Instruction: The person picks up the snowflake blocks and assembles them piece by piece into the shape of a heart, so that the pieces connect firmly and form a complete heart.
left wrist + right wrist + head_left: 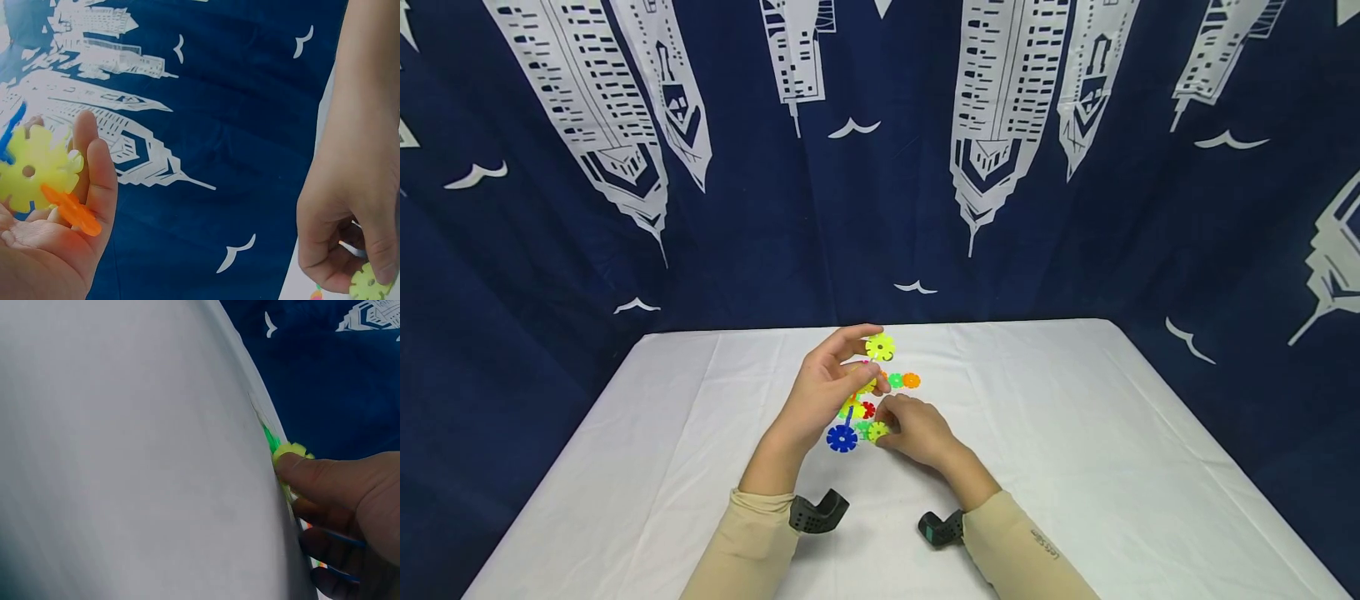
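My left hand (816,387) is raised over the table and holds a cluster of joined notched plastic discs. A yellow disc (880,347) shows at its fingertips, and a blue disc (842,438) shows below the palm. In the left wrist view, a yellow disc (37,178) and an edge-on orange disc (74,209) lie against the palm and fingers. Lower and to the right, my right hand (921,429) pinches a yellow-green disc (877,431) between thumb and fingers. A green disc (271,439) shows right beside it in the right wrist view.
Beyond the right hand are an orange disc (911,380) and a green disc (896,381). A red disc (868,410) shows between the hands. The white-covered table (1037,400) meets a dark blue printed curtain (880,208) at the back.
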A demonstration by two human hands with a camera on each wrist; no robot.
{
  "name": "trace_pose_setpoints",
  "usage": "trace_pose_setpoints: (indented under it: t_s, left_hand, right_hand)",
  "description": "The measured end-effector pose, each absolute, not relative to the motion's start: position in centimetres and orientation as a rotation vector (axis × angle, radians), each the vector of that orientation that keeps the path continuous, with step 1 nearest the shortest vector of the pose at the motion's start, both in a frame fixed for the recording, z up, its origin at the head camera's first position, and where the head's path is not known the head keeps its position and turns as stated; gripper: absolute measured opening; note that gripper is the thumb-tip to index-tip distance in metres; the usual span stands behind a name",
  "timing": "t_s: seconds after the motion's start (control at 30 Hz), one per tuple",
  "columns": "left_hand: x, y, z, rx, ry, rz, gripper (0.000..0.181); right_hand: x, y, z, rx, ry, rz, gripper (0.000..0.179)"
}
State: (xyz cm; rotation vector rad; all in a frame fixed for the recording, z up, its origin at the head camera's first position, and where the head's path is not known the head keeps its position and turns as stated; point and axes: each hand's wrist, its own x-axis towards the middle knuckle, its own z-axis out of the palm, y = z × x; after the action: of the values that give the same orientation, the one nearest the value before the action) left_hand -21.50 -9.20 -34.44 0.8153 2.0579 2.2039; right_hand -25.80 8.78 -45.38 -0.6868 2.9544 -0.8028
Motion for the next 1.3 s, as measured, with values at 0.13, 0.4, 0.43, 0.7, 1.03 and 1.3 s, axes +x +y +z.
trace_pose_setpoints:
  t_s: [0.13, 0.4, 0.43, 0.7, 1.03, 1.3]
  left_hand:
    - [-21.6, -9.3, -34.6, 0.808, 2.044, 2.221, 0.041]
    - [-21.7, -9.2, -34.6, 0.823, 1.944, 2.279, 0.038]
    - [-21.7, -9.1, -34.6, 0.828, 1.926, 2.288, 0.038]
    - [-21.6, -9.2, -34.4, 0.792, 1.912, 2.29, 0.04]
    - [-21.8, -8.9, -34.7, 0.764, 2.077, 2.174, 0.046]
    - [-21.3, -8.6, -34.7, 0.794, 2.343, 2.067, 0.039]
  right_hand:
    - [-25.9, 9.2, -45.2, -0.73, 2.889, -0.892, 0.013]
    - [-26.0, 9.9, -44.1, -0.716, 2.882, -1.014, 0.005]
    - [-26.1, 10.0, -44.0, -0.706, 2.883, -1.035, 0.006]
    - [-25.9, 10.7, -41.8, -0.666, 2.864, -1.248, 0.007]
    - [-25.1, 12.1, -38.7, -0.678, 2.907, -1.523, 0.008]
    - [-24.1, 13.1, -36.6, -0.797, 2.851, -1.811, 0.011]
